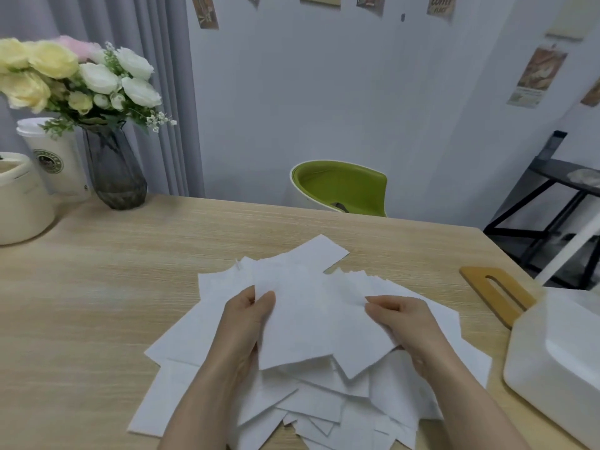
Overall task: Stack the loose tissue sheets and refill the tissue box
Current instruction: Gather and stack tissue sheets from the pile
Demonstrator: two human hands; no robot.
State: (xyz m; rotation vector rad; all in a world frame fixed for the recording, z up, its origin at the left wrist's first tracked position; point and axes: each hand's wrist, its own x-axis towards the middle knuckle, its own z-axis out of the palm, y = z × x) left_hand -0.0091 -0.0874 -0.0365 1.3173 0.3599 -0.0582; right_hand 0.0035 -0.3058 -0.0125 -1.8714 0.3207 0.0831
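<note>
Several loose white tissue sheets [201, 345] lie spread in a messy pile on the wooden table [97, 287] in front of me. Above the pile I hold a small bunch of sheets [311, 323] lifted and tilted. My left hand [246, 323] pinches its left edge between thumb and fingers. My right hand [406, 326] grips its right side with curled fingers. The white tissue box [558, 362] stands at the right table edge, and its wooden lid [496, 292] with a slot lies flat just behind it.
At the back left stand a dark glass vase of flowers [113, 170], a white lidded cup [55, 157] and a cream container [19, 203]. A green chair [341, 186] sits behind the table. A black rack [552, 196] is at the right.
</note>
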